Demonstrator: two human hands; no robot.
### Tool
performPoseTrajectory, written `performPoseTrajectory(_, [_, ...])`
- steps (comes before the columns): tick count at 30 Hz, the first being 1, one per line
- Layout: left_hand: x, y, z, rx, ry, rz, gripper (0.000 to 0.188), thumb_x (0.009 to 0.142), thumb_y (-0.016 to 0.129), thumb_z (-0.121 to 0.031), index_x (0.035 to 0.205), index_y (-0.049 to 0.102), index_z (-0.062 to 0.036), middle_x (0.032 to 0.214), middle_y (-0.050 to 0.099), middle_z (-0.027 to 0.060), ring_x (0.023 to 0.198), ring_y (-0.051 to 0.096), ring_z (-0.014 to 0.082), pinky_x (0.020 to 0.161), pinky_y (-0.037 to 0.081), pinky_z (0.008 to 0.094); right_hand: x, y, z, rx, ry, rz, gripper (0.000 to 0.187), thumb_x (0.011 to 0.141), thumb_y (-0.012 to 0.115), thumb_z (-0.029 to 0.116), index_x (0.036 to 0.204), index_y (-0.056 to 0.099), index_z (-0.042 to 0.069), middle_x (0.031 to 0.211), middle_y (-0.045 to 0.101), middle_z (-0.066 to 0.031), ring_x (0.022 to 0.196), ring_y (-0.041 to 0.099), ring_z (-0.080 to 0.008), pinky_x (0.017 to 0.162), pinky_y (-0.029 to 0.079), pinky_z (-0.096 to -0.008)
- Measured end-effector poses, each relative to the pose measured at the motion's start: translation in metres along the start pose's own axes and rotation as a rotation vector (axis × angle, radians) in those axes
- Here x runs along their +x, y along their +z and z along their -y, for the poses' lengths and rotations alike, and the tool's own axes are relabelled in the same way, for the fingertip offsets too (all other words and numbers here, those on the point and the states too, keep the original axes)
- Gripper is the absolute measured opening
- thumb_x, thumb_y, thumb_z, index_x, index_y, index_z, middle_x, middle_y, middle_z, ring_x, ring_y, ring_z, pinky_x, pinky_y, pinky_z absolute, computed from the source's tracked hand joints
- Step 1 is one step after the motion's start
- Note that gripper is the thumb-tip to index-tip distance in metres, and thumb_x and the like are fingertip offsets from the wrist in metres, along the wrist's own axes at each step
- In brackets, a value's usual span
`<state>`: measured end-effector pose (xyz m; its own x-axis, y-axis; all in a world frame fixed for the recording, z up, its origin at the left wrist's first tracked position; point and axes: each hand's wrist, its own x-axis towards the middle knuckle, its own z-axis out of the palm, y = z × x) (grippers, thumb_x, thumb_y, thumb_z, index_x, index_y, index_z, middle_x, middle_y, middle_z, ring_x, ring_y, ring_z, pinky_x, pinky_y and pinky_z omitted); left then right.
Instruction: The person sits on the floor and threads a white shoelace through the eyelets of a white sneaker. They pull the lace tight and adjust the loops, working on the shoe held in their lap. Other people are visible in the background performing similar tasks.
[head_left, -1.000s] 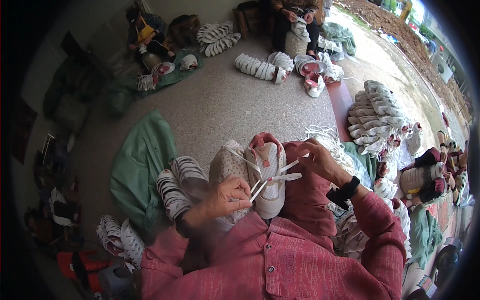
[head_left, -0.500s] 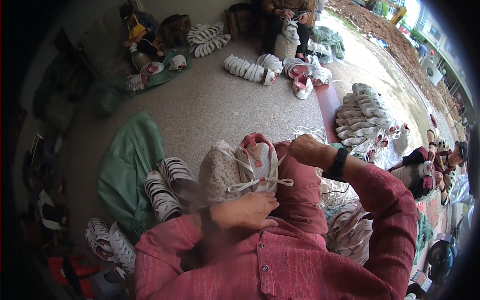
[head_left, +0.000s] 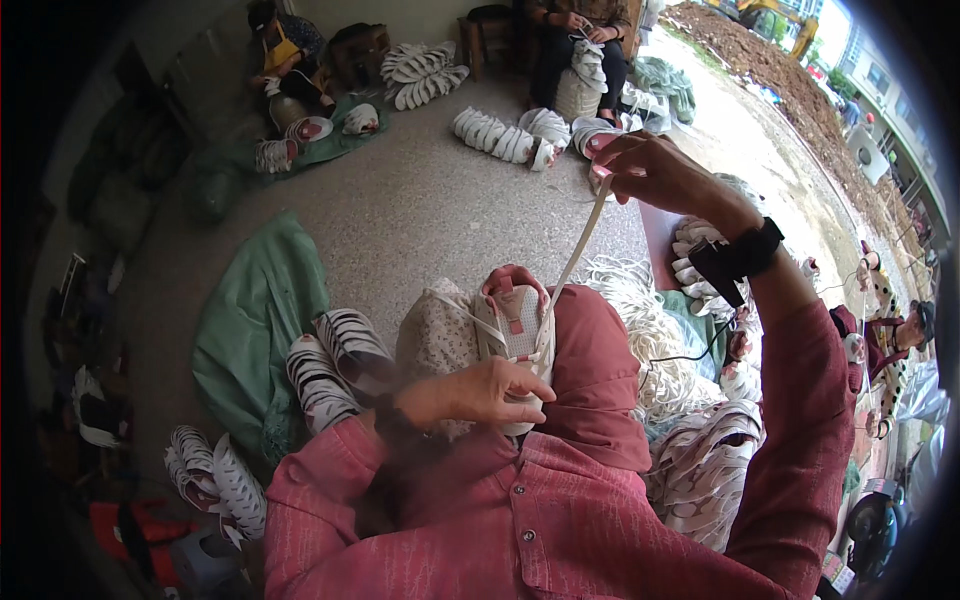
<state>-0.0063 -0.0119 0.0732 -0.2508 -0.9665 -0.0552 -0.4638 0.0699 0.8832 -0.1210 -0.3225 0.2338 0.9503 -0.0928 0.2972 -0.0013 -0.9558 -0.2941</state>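
A green sack (head_left: 262, 330) slumps on the floor (head_left: 400, 220) at the person's left; its cloth hides whatever is inside. At the right, a thin pale-green bag (head_left: 700, 325) lies beside a loose heap of white laces (head_left: 625, 305), its contents too unclear to tell.

The shoe (head_left: 516, 310) sits on the lap, between a floral cloth (head_left: 432, 340) on its left and the red-clad right thigh (head_left: 600, 390). Its long axis runs straight out from the body: the pink-lined opening faces away, the toe points back toward the person, and the sole is underneath. The left hand (head_left: 480, 393) lies across the toe end with bent fingers; whether it grips anything cannot be told. The right hand (head_left: 665, 180) is raised well out to the right, pinching the lace (head_left: 578, 250), which slants tautly down to the shoe.

Nested rows of white uppers (head_left: 350, 345) stand just beside the sack, and a pile of pale uppers (head_left: 705, 460) lies by the right thigh. The floor is grey and speckled. Across it sit two people, one in a yellow apron (head_left: 283, 52); a third is at the far right. Beyond the open right side are bright ground and a dirt mound (head_left: 800, 95).
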Motion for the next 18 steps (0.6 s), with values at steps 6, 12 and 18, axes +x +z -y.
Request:
performPoseTrajectory(6, [-0.004, -0.065, 0.043, 0.534, -0.042, -0.635, 0.024, 0.085, 0.072, -0.023, 0.097, 0.065, -0.0034, 0.103, 0.065, 0.0111, 0.112, 0.058, 0.0302, 0.101, 0.043, 0.0413, -0.036, -0.052, 0.029, 1.133, -0.123, -0.101, 0.029, 0.105, 0.044, 0.023, 0.111, 0.062, 0.001, 0.12, 0.066, -0.0217, 0.114, 0.063, -0.0336, 0.104, 0.046, -0.0469])
performPoseTrajectory(12, [-0.019, -0.069, 0.059, 0.703, -0.023, -0.348, 0.024, 0.093, 0.064, -0.028, 0.09, 0.06, -0.0054, 0.084, 0.059, 0.0063, 0.091, 0.061, 0.0245, 0.093, 0.049, 0.0435, -0.034, -0.107, 0.051, 1.575, -0.262, -0.114, 0.034, 0.107, 0.038, 0.026, 0.11, 0.06, 0.001, 0.105, 0.063, -0.0097, 0.1, 0.063, -0.0246, 0.106, 0.042, -0.0476])
performPoseTrajectory(18, [-0.034, -0.137, -0.086, -0.763, -0.017, -0.24, 0.039, 0.103, 0.055, -0.04, 0.079, 0.057, -0.0095, 0.061, 0.043, -0.0045, 0.043, 0.04, 0.006, 0.053, 0.05, 0.0257, -0.037, -0.166, 0.061, 1.414, -0.068, -0.327, 0.044, 0.108, 0.04, 0.033, 0.129, 0.056, -0.003, 0.116, 0.066, -0.0105, 0.101, 0.062, -0.0198, 0.102, 0.043, -0.0369])
